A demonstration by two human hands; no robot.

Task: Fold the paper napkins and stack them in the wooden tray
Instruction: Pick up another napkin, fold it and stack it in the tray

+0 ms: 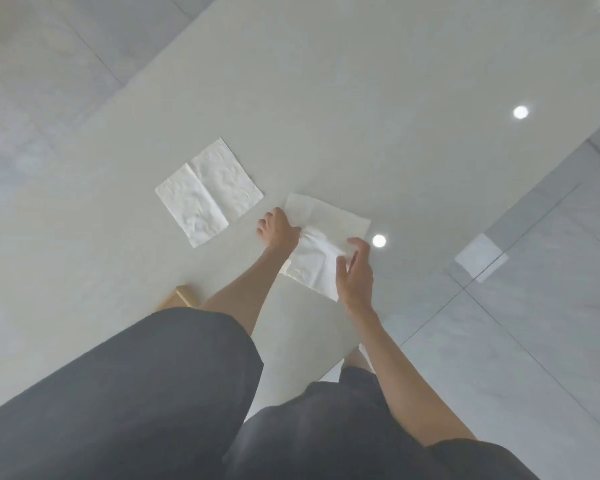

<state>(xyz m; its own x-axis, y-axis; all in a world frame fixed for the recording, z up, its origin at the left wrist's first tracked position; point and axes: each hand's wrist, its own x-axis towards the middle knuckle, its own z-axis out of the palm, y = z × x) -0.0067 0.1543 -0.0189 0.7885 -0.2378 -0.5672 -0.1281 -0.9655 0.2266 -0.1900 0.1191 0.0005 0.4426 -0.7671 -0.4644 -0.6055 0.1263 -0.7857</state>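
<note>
A white paper napkin (329, 220) lies on the pale table (361, 116) between my hands, its near half lifted and crumpled over the far half. My left hand (278, 229) pinches the napkin's left edge at the crease. My right hand (355, 271) holds the raised near flap, fingers curled around its right edge. A second white napkin (208, 192) lies unfolded and flat to the left, with a crease down its middle. A corner of the wooden tray (179, 296) shows beside my left forearm; the rest is hidden behind my dark sleeve.
The table's right edge runs diagonally from the upper right to near my legs, with glossy grey floor tiles (534, 306) beyond. More floor shows at the upper left. Ceiling lights reflect on the table as a bright spot (379, 241) just right of the napkin.
</note>
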